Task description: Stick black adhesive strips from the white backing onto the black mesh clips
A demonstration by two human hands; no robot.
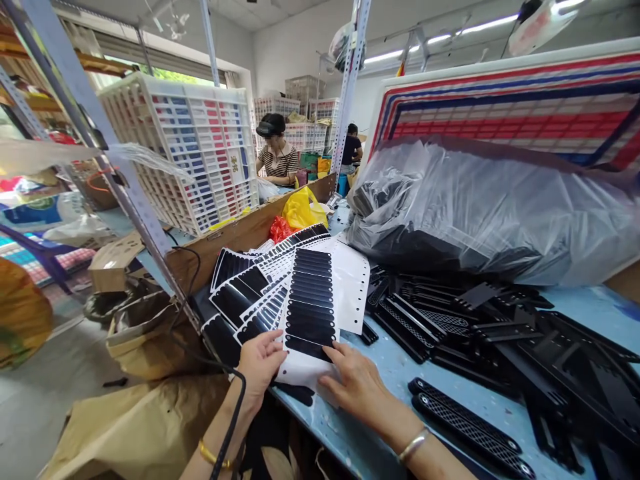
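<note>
A white backing sheet (313, 303) carrying rows of black oval stickers lies on the blue table (395, 367), on top of a fanned stack of similar sheets (250, 287). My left hand (260, 363) pinches the sheet's near left corner, thumb on top. My right hand (357, 387) rests at its near right corner, fingertips pressed on the lowest sticker. To the right lie several black plastic grille parts (465, 420).
A large clear bag of black parts (490, 213) sits at the back right of the table. A white crate (195, 147) stands on the left behind a brown board (250, 233). A black cable (235, 413) runs over my left wrist. Two people sit far back.
</note>
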